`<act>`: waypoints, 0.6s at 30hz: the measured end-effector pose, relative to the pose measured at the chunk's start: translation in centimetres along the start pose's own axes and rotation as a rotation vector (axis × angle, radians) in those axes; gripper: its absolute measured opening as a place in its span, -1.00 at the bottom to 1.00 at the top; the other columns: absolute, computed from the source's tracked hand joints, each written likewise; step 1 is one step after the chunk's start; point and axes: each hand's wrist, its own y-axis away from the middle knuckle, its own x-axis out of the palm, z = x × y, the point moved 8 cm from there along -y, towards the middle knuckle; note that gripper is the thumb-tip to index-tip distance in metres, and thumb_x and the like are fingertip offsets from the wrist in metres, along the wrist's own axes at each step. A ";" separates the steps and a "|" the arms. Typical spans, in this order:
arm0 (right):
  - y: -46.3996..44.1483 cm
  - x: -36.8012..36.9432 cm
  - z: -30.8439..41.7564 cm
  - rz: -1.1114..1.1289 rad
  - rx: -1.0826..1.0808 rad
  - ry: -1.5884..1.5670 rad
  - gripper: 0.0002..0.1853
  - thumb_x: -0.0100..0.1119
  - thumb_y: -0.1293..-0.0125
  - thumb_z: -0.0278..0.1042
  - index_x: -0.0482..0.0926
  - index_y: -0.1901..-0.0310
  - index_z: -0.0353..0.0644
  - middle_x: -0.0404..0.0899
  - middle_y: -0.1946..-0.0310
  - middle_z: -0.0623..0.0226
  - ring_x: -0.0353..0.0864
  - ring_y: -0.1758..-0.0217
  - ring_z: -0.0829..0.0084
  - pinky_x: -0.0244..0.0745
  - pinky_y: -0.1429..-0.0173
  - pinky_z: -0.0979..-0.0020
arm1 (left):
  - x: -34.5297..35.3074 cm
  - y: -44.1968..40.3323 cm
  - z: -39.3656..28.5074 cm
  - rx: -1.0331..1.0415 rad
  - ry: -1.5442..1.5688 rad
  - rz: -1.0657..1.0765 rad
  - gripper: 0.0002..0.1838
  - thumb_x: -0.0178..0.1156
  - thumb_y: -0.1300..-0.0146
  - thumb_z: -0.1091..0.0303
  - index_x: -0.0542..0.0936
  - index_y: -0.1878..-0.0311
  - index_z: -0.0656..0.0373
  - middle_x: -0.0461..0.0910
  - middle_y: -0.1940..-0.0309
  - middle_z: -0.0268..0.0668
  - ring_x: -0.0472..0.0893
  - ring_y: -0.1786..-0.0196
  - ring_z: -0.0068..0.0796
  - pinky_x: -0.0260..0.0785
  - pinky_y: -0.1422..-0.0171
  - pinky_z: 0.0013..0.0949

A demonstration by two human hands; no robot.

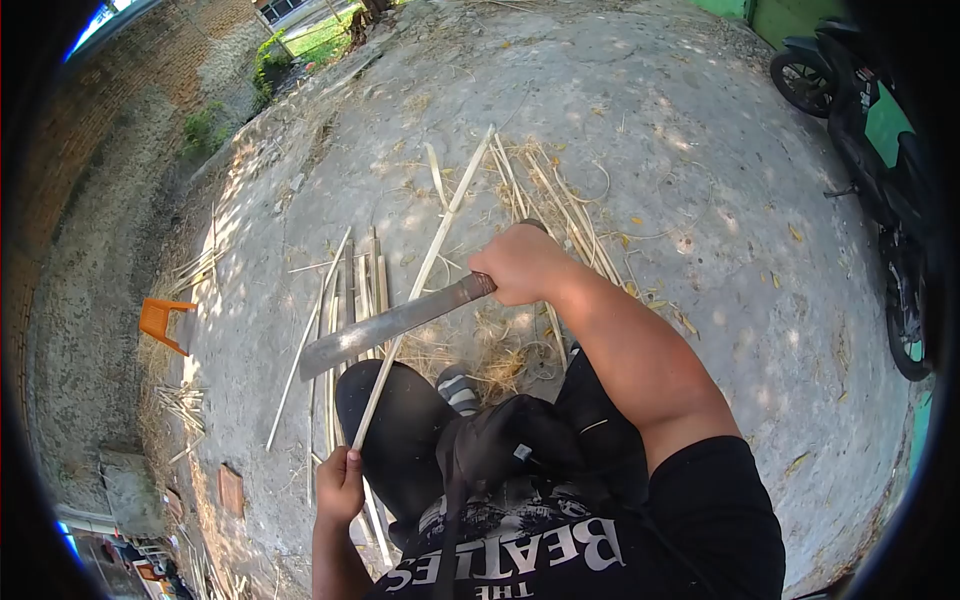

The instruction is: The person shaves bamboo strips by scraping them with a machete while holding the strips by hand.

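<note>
A long pale bamboo strip (437,245) runs up and away from my left hand (340,486), whose fingers are closed round its lower end near my knee. My right hand (524,264) grips the handle of a machete (385,328). The broad, dull blade points left and lies across the strip, over my thigh; whether its edge touches the strip I cannot tell. Thin shavings (500,350) lie on the ground between my feet.
Bamboo strips (330,310) lie left of my leg, with more strips (575,215) ahead on the right. An orange plastic stool (160,322) stands at the left by a brick wall (90,150). A motorcycle (868,165) is parked at the right. Bricks (231,491) lie at the lower left.
</note>
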 end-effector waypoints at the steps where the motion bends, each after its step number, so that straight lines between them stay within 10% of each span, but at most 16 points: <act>1: 0.0 0.0 -1.3 -0.015 0.089 -0.020 -0.87 0.29 -0.08 -0.36 0.69 0.29 0.02 0.73 0.29 0.23 0.75 0.13 0.03 0.61 0.07 -0.02 | -0.8 0.4 0.1 -0.003 0.006 0.021 -0.44 -0.01 -0.66 -0.02 0.51 0.36 0.29 0.48 0.55 -0.30 0.44 0.39 -0.51 0.31 0.28 -0.29; 5: 0.6 -0.9 -8.0 -0.080 0.399 -0.189 -0.86 0.28 -0.13 -0.35 0.69 0.25 -0.01 0.73 0.26 0.18 0.75 0.09 0.06 0.61 0.07 0.00 | -3.8 2.3 1.6 0.071 -0.072 0.000 -0.59 0.08 -0.60 0.18 0.59 0.32 0.32 0.44 0.68 -0.19 0.42 0.58 -0.46 0.25 0.46 -0.25; 10: 1.1 -1.2 -6.2 -0.021 0.461 -0.115 -0.87 0.27 -0.19 -0.34 0.69 0.22 -0.03 0.74 0.20 0.19 0.76 0.06 0.06 0.64 0.02 0.00 | -3.4 1.7 2.7 -0.015 -0.019 0.004 -0.44 0.04 -0.62 -0.05 0.54 0.35 0.29 0.40 0.61 -0.30 0.37 0.45 -0.55 0.22 0.37 -0.29; 18: -0.3 1.2 1.1 0.033 0.049 -0.063 -0.87 0.30 -0.07 -0.38 0.70 0.29 0.01 0.73 0.30 0.21 0.76 0.14 0.04 0.63 0.05 0.01 | -0.5 -0.1 2.2 0.031 0.127 -0.022 -0.52 0.08 -0.63 0.06 0.59 0.28 0.33 0.45 0.61 -0.32 0.41 0.46 -0.55 0.27 0.36 -0.29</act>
